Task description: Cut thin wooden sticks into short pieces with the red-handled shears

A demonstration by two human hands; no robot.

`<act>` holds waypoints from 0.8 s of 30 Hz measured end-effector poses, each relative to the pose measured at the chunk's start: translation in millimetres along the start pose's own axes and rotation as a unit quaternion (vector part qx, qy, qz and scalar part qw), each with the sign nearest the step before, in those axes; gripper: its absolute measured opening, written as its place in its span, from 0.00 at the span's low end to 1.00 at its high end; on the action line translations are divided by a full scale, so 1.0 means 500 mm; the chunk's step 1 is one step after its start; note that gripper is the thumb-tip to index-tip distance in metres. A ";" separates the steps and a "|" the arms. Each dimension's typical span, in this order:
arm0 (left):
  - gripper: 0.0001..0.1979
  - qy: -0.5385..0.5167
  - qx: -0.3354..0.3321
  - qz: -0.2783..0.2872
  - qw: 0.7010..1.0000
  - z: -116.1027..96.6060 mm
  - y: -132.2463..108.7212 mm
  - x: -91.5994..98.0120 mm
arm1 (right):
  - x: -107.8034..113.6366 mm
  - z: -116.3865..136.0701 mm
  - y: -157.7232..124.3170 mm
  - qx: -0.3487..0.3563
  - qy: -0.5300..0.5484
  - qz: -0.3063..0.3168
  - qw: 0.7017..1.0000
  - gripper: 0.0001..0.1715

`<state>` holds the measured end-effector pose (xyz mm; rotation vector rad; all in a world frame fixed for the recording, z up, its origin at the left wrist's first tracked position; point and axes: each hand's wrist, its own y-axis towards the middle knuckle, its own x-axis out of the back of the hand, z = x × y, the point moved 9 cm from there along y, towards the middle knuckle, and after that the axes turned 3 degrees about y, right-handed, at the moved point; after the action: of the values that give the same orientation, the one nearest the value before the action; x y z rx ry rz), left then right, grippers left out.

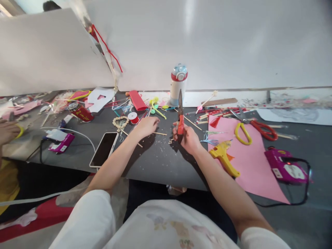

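Observation:
My right hand [190, 139] is wrapped round the orange handles of a pair of pliers [181, 121], whose dark metal jaws point up and away from me. Short cut bits of stick [170, 141] lie just left of that hand. My left hand [147, 127] is low over the table with its fingers curled together. What it holds, if anything, is hidden. A thin wooden stick [160, 133] shows beside its fingers, and another stick [192, 122] lies beyond the pliers. Left of my left hand are a red ribbon spool [134, 119] and a beaded heart [120, 122].
A bottle [178, 84] stands at the back by the white partition. To the left are a phone [104, 149], a red can [81, 112] and another person's hand [7, 131]. On the right, a yellow glue gun [225, 158] and scissors [263, 129] lie on pink paper [252, 169] beside a purple box [285, 166].

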<state>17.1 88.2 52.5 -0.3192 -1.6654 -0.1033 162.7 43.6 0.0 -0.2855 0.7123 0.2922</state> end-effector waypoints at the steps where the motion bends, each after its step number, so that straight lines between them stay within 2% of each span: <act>1: 0.17 0.011 0.014 -0.004 1.000 0.014 0.018 0.005 | -0.001 0.001 -0.001 0.004 -0.005 -0.002 1.000 0.11; 5: 0.15 0.028 0.095 -0.019 0.995 0.078 0.097 0.015 | -0.002 -0.002 -0.002 -0.006 -0.027 -0.011 1.000 0.13; 10: 0.22 0.036 0.165 -0.058 0.984 0.112 0.168 0.015 | -0.003 -0.003 0.000 -0.011 -0.019 -0.005 1.000 0.11; 15: 0.23 0.039 0.225 -0.065 0.971 0.117 0.191 0.014 | -0.010 -0.009 -0.001 -0.015 0.016 0.038 0.999 0.11; 19: 0.20 0.047 0.219 -0.065 0.972 0.106 0.195 0.014 | -0.022 -0.011 -0.009 -0.030 0.051 0.070 0.996 0.10; 24: 0.19 0.057 0.195 -0.082 0.976 0.083 0.195 0.012 | -0.031 -0.004 -0.017 -0.064 0.107 0.072 0.990 0.11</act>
<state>2.7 193.0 41.7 0.1188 -1.5561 0.0818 153.6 32.3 10.4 -0.3929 0.9300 0.4494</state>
